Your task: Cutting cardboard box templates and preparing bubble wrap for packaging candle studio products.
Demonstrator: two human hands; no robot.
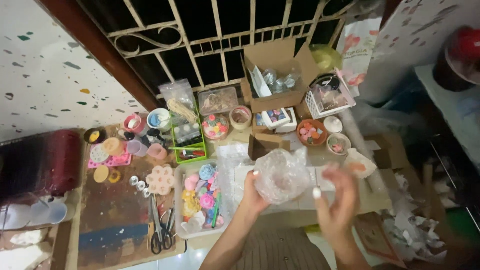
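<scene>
A bundle of clear bubble wrap [283,174] with something pinkish inside is held up over the worktable. My left hand [253,192] grips its left side from below. Just right of the bundle, my right hand [339,197] is blurred, fingers spread, with nothing in it. Under the bundle lie more clear wrap and white sheets [235,165] on the table.
A white tray [179,200] of small colourful pieces sits left of my hands, scissors [161,227] beside it. Behind stand an open cardboard box [279,75], small bowls [311,132], a green crate [189,142] and cups. Scrap paper litters the right side. A metal window grille rises behind.
</scene>
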